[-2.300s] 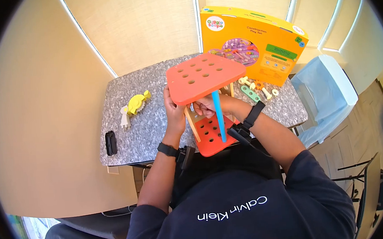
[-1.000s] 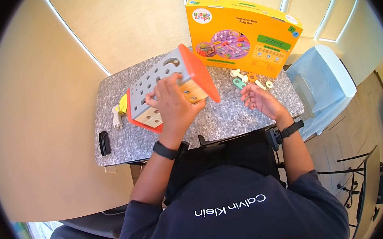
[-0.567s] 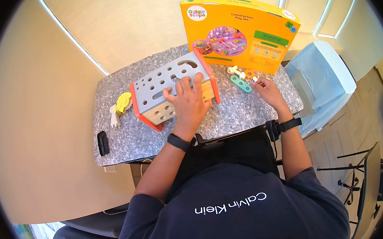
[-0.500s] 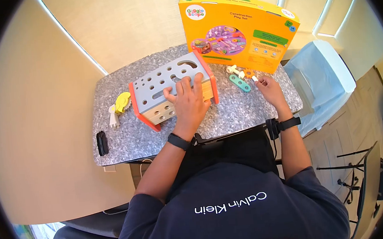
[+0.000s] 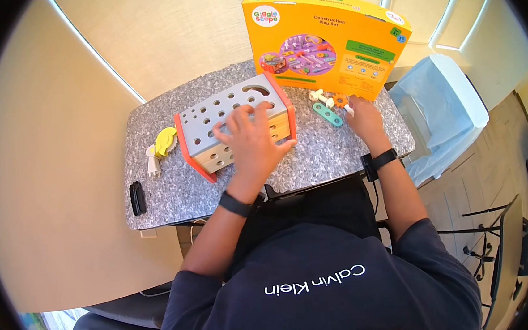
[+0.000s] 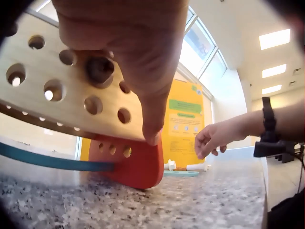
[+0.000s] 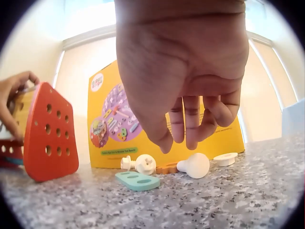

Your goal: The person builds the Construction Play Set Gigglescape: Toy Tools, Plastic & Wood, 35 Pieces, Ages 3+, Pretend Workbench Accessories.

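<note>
A toy box with a grey perforated top [image 5: 214,123], wooden sides and red end panels [image 7: 52,136] stands on the table. My left hand [image 5: 251,142] rests on the grey top with fingers spread and slightly bent; its thumb lies against the box near the red end panel [image 6: 138,167]. To the right, my right hand [image 5: 366,121] hangs just above a white bolt [image 7: 195,165], fingers loosely bent and holding nothing in the right wrist view. Around the bolt lie a teal strip [image 7: 138,181], an orange piece [image 7: 167,169], another white bolt [image 7: 144,164] and a white ring [image 7: 225,159].
A yellow carton [image 5: 329,42] stands at the back of the speckled table [image 5: 313,161]. Yellow and white pieces [image 5: 164,142] lie at the left, with a black object [image 5: 137,198] nearer the front edge. Beyond the right edge is a lined bin [image 5: 443,113].
The box, earlier tilted up between both hands, has come down with its grey face upward. My right hand has left it and moved right, over the loose pieces.
</note>
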A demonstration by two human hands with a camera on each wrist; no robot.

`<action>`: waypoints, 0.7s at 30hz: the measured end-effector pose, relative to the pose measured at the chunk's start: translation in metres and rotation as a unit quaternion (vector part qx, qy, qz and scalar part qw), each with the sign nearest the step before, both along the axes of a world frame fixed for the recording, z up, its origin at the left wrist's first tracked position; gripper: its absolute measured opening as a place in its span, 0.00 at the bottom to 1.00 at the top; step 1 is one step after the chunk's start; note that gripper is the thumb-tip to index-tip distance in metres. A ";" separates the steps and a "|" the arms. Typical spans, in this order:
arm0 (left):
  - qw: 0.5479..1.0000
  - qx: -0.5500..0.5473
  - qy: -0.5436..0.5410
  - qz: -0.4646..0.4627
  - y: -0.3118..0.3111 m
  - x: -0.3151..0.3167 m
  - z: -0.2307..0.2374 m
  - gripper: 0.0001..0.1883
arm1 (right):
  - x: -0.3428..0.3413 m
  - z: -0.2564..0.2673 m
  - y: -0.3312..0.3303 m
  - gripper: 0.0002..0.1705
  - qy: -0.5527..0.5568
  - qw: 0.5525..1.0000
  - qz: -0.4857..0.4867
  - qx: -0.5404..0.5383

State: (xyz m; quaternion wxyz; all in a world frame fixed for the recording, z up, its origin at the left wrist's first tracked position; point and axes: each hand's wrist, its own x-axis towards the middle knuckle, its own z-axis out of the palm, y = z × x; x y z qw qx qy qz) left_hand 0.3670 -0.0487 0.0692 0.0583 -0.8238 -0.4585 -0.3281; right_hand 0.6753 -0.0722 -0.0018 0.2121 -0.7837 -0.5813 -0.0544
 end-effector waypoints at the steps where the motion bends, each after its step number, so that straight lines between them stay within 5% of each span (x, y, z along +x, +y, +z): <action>1: 1.000 0.001 -0.001 0.000 0.000 -0.008 0.014 0.49 | -0.002 -0.001 0.004 0.18 -0.016 0.999 -0.032 -0.029; 5: 0.991 -0.100 0.076 0.042 0.023 -0.080 0.061 0.58 | 0.005 -0.008 0.014 0.18 -0.034 0.987 -0.082 -0.131; 9: 0.981 -0.139 0.128 0.040 0.059 -0.133 0.063 0.62 | 0.015 -0.021 0.020 0.17 -0.047 0.984 -0.093 -0.143; 11: 0.959 -0.244 0.147 0.005 0.070 -0.141 0.058 0.64 | 0.015 -0.019 0.021 0.18 -0.051 0.982 -0.097 -0.152; 17: 0.971 -0.212 0.100 -0.047 0.076 -0.144 0.032 0.65 | 0.015 0.000 0.038 0.21 0.062 0.996 -0.036 -0.047; 21: 0.977 -0.196 0.078 -0.024 0.059 -0.133 0.027 0.66 | 0.030 0.005 0.049 0.25 0.029 0.993 0.009 -0.113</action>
